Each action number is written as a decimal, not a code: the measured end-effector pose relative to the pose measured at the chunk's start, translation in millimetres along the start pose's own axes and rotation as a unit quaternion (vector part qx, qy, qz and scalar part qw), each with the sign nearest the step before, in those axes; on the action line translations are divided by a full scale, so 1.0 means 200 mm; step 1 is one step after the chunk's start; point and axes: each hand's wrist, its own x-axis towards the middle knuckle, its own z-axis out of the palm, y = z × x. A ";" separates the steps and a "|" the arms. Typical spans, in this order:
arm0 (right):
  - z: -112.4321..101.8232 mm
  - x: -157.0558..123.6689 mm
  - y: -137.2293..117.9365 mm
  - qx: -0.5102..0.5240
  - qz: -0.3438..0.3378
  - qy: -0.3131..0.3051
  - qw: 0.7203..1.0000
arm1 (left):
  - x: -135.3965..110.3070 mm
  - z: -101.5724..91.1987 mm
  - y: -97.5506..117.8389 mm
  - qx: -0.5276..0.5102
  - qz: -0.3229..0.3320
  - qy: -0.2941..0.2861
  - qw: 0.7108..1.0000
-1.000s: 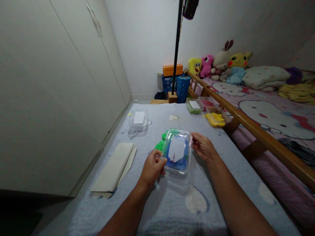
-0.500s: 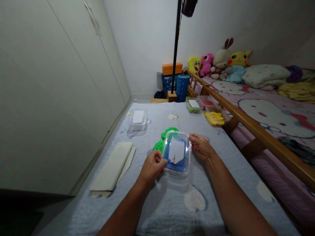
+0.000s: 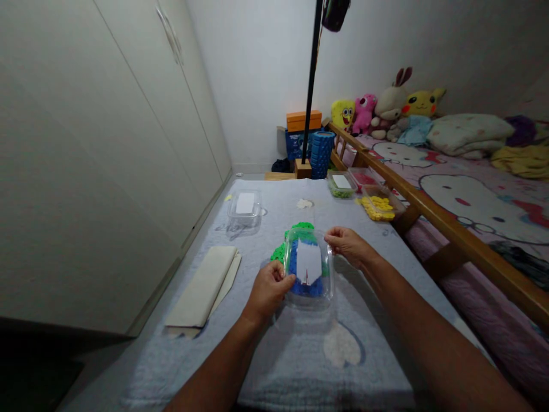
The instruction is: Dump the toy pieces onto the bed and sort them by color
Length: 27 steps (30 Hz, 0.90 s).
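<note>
A clear plastic container [image 3: 328,293] with blue pieces inside and a white paper label [image 3: 309,264] on top is held slightly tilted above the cloth. My left hand [image 3: 273,288] pinches its left edge, thumb on top. At the upper right corner, the fingers of my right hand [image 3: 346,245] are closed on the rim. Whether they grip the lid or the box wall, I cannot tell. Behind and partly under the container lie bright green notched pieces [image 3: 279,252], some seen through the plastic.
A folded beige sheet [image 3: 206,286] lies left, with a clear labelled container [image 3: 245,205] beyond it. Containers of green [image 3: 342,186], red [image 3: 363,177] and yellow pieces [image 3: 378,207] stand far right by the wooden bed rail [image 3: 412,203]. A black pole [image 3: 311,86] rises behind.
My right hand has shifted slightly up and left along the container's rim, to its upper corner. The left hand keeps its hold. The whole view has shifted slightly.
</note>
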 end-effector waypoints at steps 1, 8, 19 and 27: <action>0.00 0.01 -0.01 -0.011 0.000 0.009 1.000 | 0.00 0.00 0.00 0.007 0.001 0.006 1.000; 0.04 0.04 -0.09 -0.179 -0.001 0.043 0.983 | -0.02 0.02 0.04 0.041 0.002 0.043 0.998; 0.06 0.05 -0.23 -0.412 -0.055 0.046 0.909 | -0.02 0.05 0.00 0.007 -0.006 0.041 0.999; 0.06 0.07 -0.19 -0.160 0.122 0.010 0.980 | -0.01 0.05 -0.02 -0.010 -0.010 0.051 0.999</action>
